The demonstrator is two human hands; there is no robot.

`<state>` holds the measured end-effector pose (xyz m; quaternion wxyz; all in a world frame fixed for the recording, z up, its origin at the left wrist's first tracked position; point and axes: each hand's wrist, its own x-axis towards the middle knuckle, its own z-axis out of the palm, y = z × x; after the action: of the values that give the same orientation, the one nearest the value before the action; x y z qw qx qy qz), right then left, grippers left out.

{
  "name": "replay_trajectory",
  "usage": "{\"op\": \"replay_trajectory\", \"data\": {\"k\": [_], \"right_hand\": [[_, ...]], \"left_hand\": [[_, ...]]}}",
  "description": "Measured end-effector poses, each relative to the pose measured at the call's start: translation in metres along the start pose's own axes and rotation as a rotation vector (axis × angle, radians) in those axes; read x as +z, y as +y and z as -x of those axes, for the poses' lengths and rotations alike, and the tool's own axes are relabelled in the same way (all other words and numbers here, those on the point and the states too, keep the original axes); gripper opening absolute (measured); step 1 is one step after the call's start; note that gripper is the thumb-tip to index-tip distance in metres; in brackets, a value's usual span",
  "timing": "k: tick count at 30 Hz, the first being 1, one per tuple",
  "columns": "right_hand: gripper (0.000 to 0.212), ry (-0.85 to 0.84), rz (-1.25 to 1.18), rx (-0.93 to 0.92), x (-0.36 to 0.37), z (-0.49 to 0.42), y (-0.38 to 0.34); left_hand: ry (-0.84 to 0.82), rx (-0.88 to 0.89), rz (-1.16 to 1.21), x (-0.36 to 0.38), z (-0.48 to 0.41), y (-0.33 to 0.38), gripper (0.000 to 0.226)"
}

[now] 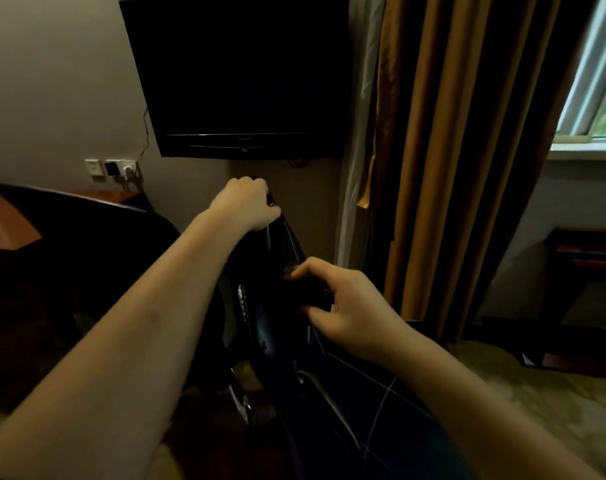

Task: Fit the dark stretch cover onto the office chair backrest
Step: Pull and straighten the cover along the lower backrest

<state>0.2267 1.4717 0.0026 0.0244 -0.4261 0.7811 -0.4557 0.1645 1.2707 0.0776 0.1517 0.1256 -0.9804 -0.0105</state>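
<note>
The office chair backrest (260,327) stands edge-on in front of me, black and glossy, with the dark stretch cover (287,251) drawn over its upper part. My left hand (247,204) grips the cover at the top edge of the backrest, fingers curled over it. Lower down on the right side, my right hand (343,303) pinches a fold of the dark fabric between thumb and fingers. A pale loose thread hangs below the left hand. The lower part of the chair is lost in shadow.
A black wall-mounted TV (239,77) hangs just beyond the chair. Brown curtains (461,168) and a window (599,81) are at the right. A wooden desk (10,220) and a second dark chair (86,237) stand at the left, with wall sockets (114,169) above.
</note>
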Motion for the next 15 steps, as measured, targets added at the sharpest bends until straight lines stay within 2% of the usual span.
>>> {"op": "replay_trajectory", "data": {"k": [3, 5, 9, 15], "right_hand": [[0.039, 0.013, -0.092, 0.018, 0.008, -0.003, 0.007], [0.039, 0.000, -0.155, 0.026, 0.013, -0.009, 0.010], [0.035, 0.023, -0.125, -0.021, 0.018, -0.046, 0.013], [0.023, 0.221, 0.049, 0.017, 0.019, -0.124, 0.045]], "left_hand": [[-0.023, -0.198, 0.166, 0.002, -0.007, -0.004, 0.064], [-0.068, -0.290, 0.269, 0.000, -0.002, -0.007, 0.057], [-0.120, -0.284, 0.277, -0.004, -0.001, -0.015, 0.048], [-0.106, -0.283, 0.291, 0.002, -0.006, -0.016, 0.047]]}}
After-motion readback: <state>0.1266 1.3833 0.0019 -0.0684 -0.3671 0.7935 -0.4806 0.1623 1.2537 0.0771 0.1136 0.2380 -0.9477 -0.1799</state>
